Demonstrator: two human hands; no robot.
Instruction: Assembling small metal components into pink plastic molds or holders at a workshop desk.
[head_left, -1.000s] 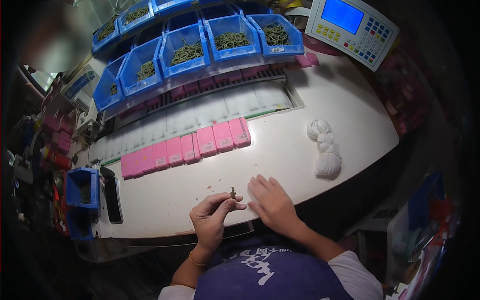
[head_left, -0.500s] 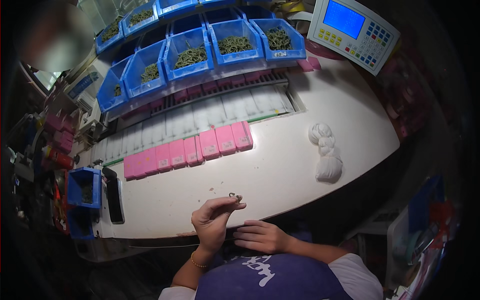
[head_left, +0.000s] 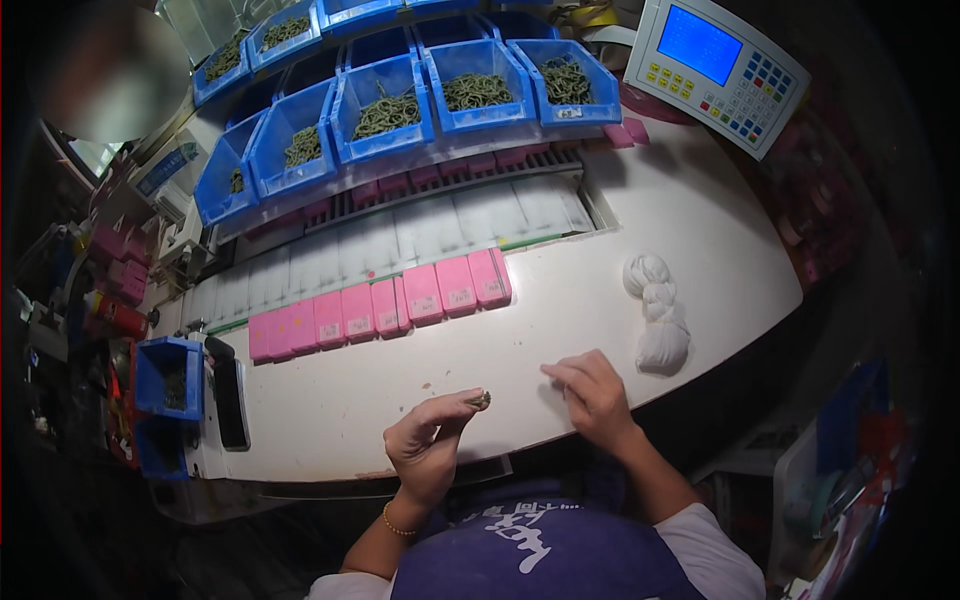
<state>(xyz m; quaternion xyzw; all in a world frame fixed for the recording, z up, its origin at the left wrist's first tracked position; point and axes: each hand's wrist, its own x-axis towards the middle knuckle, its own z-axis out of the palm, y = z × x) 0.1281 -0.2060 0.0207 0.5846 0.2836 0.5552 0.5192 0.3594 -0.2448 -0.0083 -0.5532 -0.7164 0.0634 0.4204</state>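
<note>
My left hand (head_left: 425,440) is raised above the near edge of the white table. Its thumb and fingers pinch a small grey-green curled piece (head_left: 481,400), similar in colour to the pieces in the blue bins. Most of that piece is hidden by the fingertips, so its exact kind cannot be made out. To the right, my right hand (head_left: 592,398) hovers over the table edge with its forefinger stretched toward the left. The fingers are apart and nothing shows in them. A white knotted cloth bundle (head_left: 660,320) lies on the table beyond this hand.
A row of pink blocks (head_left: 385,305) stands mid-table, before a pale slatted tray strip (head_left: 400,240). Blue bins (head_left: 378,140) of green pieces rise behind. A keypad unit with a blue screen (head_left: 715,75) is at back right; a phone (head_left: 230,405) lies left.
My right hand has swung up and right, from beside the left wrist to over the table edge, its fingers parting. The left hand stays nearly in place, still pinching the small piece.
</note>
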